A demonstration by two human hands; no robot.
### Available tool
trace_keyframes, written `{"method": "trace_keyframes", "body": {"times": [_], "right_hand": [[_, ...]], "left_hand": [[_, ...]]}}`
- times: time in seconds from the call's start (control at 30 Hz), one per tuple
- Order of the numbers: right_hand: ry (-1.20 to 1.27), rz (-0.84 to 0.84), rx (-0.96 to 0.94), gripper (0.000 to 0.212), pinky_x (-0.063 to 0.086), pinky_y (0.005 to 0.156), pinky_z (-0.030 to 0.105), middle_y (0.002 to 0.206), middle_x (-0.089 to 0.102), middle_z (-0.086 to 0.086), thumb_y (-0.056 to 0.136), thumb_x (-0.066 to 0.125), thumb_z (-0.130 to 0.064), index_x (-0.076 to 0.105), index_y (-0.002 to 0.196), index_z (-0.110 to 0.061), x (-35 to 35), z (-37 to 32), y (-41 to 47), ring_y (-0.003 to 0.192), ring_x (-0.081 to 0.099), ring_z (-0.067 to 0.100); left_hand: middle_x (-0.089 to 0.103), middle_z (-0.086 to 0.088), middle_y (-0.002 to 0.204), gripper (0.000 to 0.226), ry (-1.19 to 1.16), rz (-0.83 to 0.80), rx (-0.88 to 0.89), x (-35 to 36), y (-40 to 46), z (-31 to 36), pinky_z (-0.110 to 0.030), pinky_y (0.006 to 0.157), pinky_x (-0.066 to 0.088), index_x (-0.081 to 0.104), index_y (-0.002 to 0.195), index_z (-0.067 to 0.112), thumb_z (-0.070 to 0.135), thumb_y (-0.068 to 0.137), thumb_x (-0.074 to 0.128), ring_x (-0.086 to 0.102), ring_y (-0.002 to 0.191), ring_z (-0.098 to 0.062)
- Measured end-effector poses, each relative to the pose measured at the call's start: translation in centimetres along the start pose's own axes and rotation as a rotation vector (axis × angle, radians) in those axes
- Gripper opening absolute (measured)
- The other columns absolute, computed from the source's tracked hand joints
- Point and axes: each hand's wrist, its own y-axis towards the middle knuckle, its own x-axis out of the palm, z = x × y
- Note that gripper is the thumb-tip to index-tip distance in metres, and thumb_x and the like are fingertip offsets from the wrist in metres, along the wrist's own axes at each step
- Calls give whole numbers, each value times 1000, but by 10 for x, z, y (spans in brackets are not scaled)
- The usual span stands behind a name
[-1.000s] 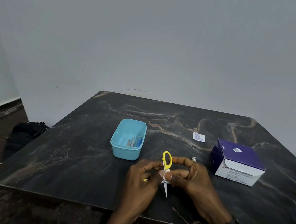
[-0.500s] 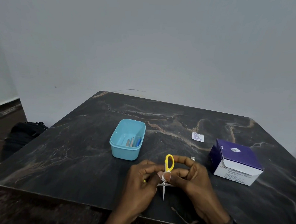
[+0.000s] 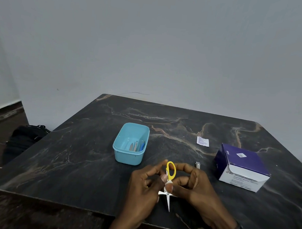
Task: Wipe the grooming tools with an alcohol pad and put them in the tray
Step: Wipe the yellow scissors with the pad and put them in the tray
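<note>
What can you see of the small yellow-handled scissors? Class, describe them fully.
The scissors are small, with yellow plastic finger loops and thin, pointed metal blades that look closed. They are held above the dark table, loops away from the person and tip toward them. The left hand and right hand pinch them near the pivot, where a white pad wraps them.

Your 2 hands meet low in the view, forearms coming in from the bottom edge and angling toward each other. Your left hand (image 3: 143, 186) has its fingers curled, thumb and index pinching the scissors (image 3: 169, 179) at the handle. Your right hand (image 3: 193, 185) curls too, its thumb and fingers pinching the alcohol pad (image 3: 168, 183) around the scissors just below the yellow loop. A dark band wraps your right wrist.
</note>
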Motion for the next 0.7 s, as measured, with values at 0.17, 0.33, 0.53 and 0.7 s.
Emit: {"method": "trace_keyframes", "body": {"times": [0.17, 0.33, 0.53, 0.7], "right_hand": [[-6, -22, 5, 50, 55, 72, 29, 80, 75, 24, 69, 82, -7, 62, 115, -10, -1, 1, 0, 74, 73, 28], [-10, -31, 6, 51, 53, 71, 28, 78, 74, 24, 67, 82, -11, 62, 115, -12, -2, 1, 1, 72, 72, 26], [39, 11, -4, 55, 55, 67, 28, 75, 73, 26, 63, 81, -6, 61, 114, -8, 0, 1, 0, 68, 71, 27], [49, 28, 2, 57, 55, 69, 30, 77, 74, 27, 68, 82, 1, 58, 118, -7, 0, 1, 1, 70, 72, 29]], "left_hand": [[75, -1, 95, 36, 16, 2, 50, -1, -1, -2, -15, 51, 45, 70, 115, 27, 3, 88, 63, 63, 57, -2], [72, 5, 107, 36, 5, 3, 86, -2, -2, -4, -27, 42, 45, 68, 118, 31, 17, 86, 61, 57, 48, -10], [71, 0, 99, 31, 11, -13, 78, -2, -1, -6, -27, 40, 44, 71, 113, 29, 21, 86, 60, 55, 42, -15], [71, 2, 101, 31, 29, -5, 84, -1, 0, -9, -30, 40, 45, 70, 114, 28, 21, 86, 59, 56, 44, -16]]}}
